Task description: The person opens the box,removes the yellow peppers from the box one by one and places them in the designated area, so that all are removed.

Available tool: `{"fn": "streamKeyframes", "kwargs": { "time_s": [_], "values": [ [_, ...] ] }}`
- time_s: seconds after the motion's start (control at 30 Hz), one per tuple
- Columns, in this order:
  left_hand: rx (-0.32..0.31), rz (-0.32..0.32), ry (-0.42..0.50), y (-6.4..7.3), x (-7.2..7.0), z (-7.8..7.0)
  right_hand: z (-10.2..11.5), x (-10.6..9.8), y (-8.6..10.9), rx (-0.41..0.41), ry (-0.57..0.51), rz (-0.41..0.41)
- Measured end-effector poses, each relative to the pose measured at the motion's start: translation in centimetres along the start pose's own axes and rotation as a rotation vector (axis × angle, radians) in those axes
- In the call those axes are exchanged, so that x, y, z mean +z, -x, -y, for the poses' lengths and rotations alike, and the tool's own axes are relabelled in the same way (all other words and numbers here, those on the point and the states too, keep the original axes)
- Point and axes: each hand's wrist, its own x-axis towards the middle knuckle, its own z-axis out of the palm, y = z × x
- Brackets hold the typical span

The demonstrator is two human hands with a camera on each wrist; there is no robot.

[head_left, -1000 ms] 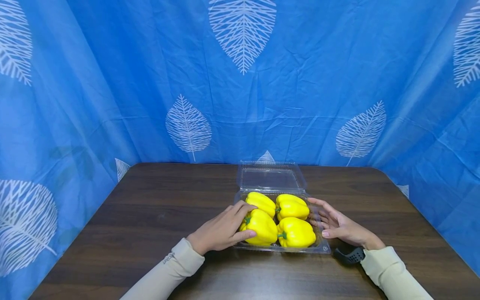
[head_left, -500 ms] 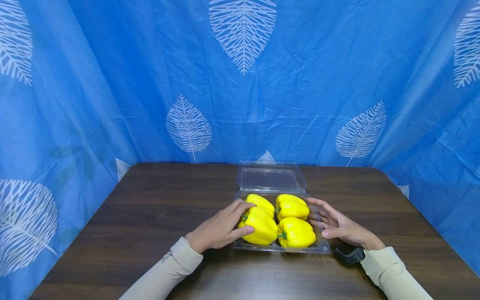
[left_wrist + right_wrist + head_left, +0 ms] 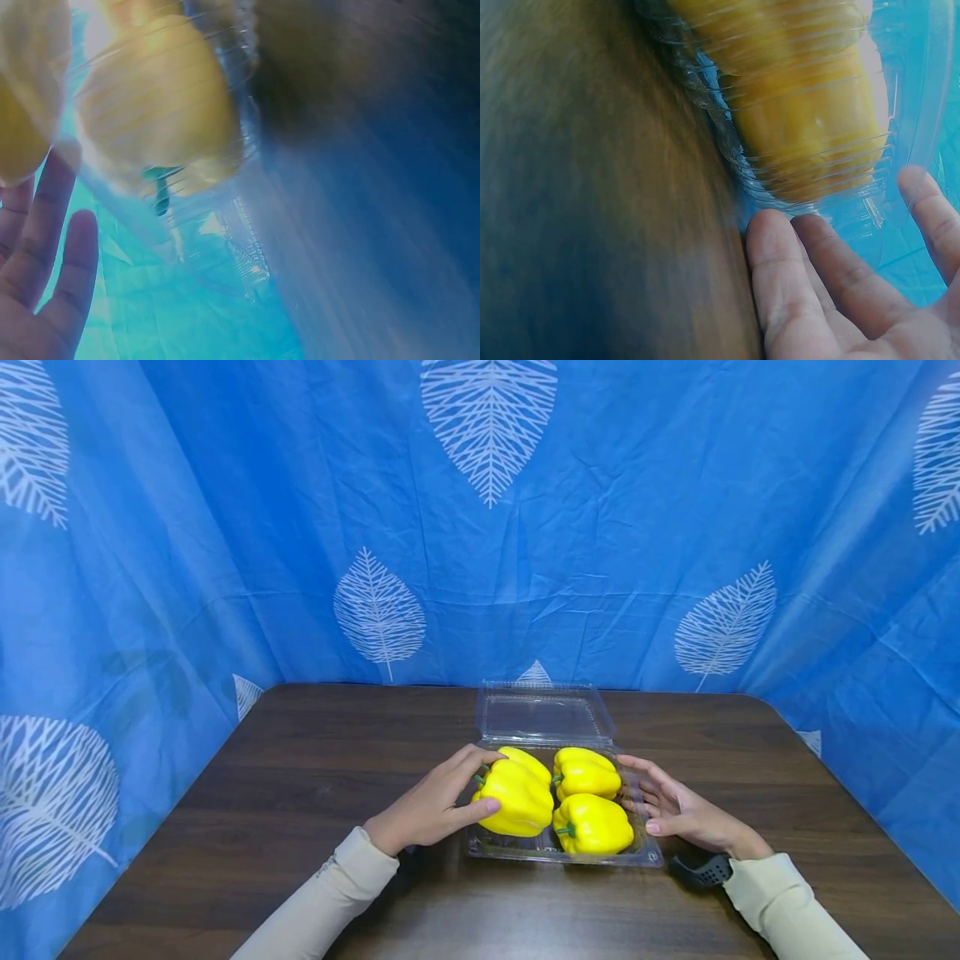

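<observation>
My left hand (image 3: pixel 435 802) grips a yellow bell pepper (image 3: pixel 517 800) between thumb and fingers, raised over the front left of a clear plastic clamshell container (image 3: pixel 562 859). In the left wrist view, that pepper (image 3: pixel 21 139) shows only at the left edge. Behind it a second bell pepper (image 3: pixel 534 762) is partly hidden. Two more, one at the back right (image 3: pixel 587 772) and another bell pepper at the front right (image 3: pixel 594 827), lie inside. At the container's right side is my right hand (image 3: pixel 693 817), fingers extended along the ribbed wall (image 3: pixel 817 161).
The container's lid (image 3: pixel 546 714) is folded back toward the table's far edge. Brown wood tabletop (image 3: pixel 315 760) surrounds the container. A blue curtain (image 3: pixel 600 527) with white leaf prints hangs behind and along both sides. A dark band (image 3: pixel 701 870) circles the right wrist.
My left hand has lifted the front-left bell pepper up from the container and shifted slightly left and away from me. The right hand stays in place.
</observation>
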Motion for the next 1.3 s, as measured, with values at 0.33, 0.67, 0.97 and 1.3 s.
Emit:
{"fn": "streamKeyframes", "kwargs": {
  "time_s": [0.33,0.67,0.97,1.3],
  "values": [
    [0.011,-0.13,0.213,0.1,-1.2,0.3,0.1,0.1,-0.1,-0.006,0.0,0.006],
    [-0.006,-0.216,0.481,0.4,-2.3,2.0,0.0,0.0,0.0,-0.003,-0.001,0.004],
    [-0.08,-0.303,0.665,1.1,-3.3,4.1,0.1,0.1,-0.1,-0.002,0.008,0.003],
    [-0.205,-0.413,0.736,1.9,-4.0,5.7,0.1,0.1,-0.1,-0.007,0.003,0.005]
  ]
}}
